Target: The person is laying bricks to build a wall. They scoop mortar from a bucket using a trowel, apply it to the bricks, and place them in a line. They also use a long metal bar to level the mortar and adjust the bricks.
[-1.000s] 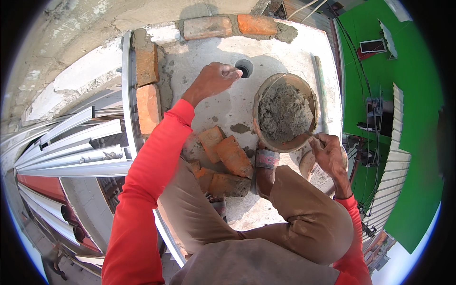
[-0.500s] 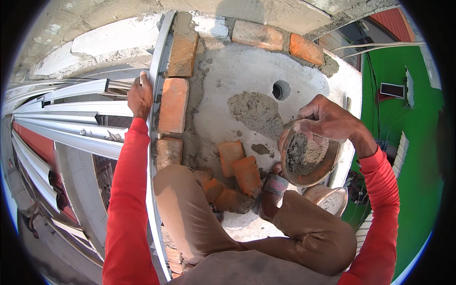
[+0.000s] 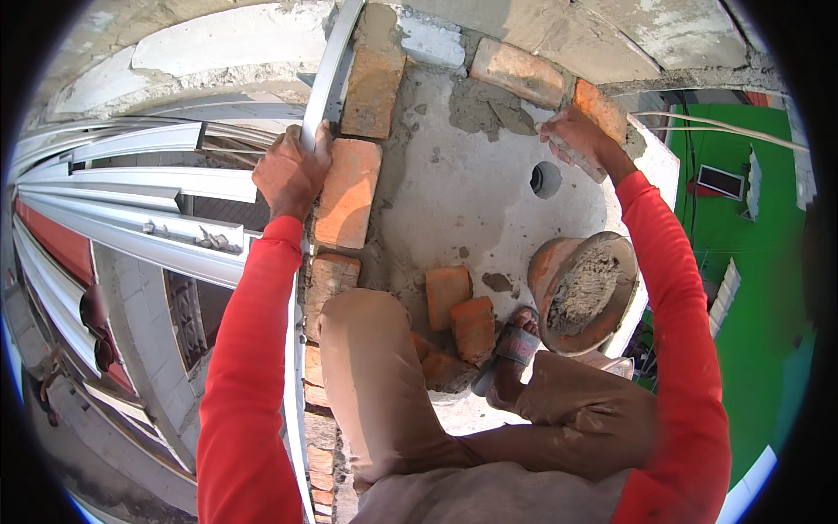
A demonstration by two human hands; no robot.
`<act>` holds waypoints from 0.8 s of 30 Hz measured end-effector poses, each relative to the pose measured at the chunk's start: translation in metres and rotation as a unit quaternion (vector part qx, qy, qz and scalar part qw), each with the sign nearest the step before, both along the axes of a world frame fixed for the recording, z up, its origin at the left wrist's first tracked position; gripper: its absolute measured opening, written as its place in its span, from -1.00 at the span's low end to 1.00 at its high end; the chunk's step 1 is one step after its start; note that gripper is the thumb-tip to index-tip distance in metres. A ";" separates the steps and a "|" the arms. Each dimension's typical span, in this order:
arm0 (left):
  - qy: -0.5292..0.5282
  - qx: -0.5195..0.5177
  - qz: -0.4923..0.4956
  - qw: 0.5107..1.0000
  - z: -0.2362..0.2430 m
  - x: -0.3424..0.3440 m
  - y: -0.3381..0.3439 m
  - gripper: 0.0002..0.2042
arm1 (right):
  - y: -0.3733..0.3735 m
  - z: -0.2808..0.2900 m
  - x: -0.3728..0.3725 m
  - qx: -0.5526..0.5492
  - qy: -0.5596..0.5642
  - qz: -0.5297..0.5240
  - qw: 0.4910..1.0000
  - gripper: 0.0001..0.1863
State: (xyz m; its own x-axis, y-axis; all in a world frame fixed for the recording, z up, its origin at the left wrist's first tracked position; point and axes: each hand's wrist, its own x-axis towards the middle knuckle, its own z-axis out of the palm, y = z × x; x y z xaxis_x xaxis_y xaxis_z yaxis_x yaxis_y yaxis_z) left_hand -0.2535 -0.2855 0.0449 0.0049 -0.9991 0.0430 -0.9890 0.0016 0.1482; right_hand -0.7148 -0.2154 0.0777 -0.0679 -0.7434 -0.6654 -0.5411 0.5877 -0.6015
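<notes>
My left hand [image 3: 292, 170] is closed over the long silvery metal bar [image 3: 330, 74] that runs along the outer edge of the brick row. Beside that hand lies an orange brick [image 3: 347, 194], with another mortar-smeared brick [image 3: 374, 92] beyond it. Reaching to the far side, my right hand [image 3: 578, 144] is closed on what looks like a trowel; its blade is hard to tell from the grey mortar. Wet mortar [image 3: 480, 109] is spread on the slab in front of the far bricks [image 3: 517, 72]. A clay-coloured bucket [image 3: 559, 293] of mortar stands nearer me, by my sandalled foot.
Loose brick pieces [image 3: 473, 327] lie between my legs and the slab's middle. A round pipe hole [image 3: 546, 179] opens in the slab [image 3: 436, 192]. Metal channels [image 3: 148, 188] jut out left over a drop. A concrete wall [image 3: 541, 35] bounds the far side; a green surface [image 3: 759, 288] lies beyond the right edge.
My right hand has moved from over the bucket to the far bricks. The mortar patch has shifted from mid-slab toward them. My left hand now wraps the bar more closely.
</notes>
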 end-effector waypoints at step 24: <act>0.006 -0.008 -0.019 1.000 0.000 0.002 0.005 -0.45 | 0.057 -0.031 0.034 0.031 -0.003 0.122 0.992 -0.60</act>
State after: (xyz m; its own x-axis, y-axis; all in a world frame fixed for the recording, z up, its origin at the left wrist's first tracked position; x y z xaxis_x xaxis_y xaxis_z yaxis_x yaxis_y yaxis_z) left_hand -0.2514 -0.2806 0.0451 -0.0328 -0.9977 0.0589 -0.9864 0.0418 0.1588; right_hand -0.6803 -0.1589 0.0462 0.1134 -0.6948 -0.7102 -0.6689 0.4752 -0.5716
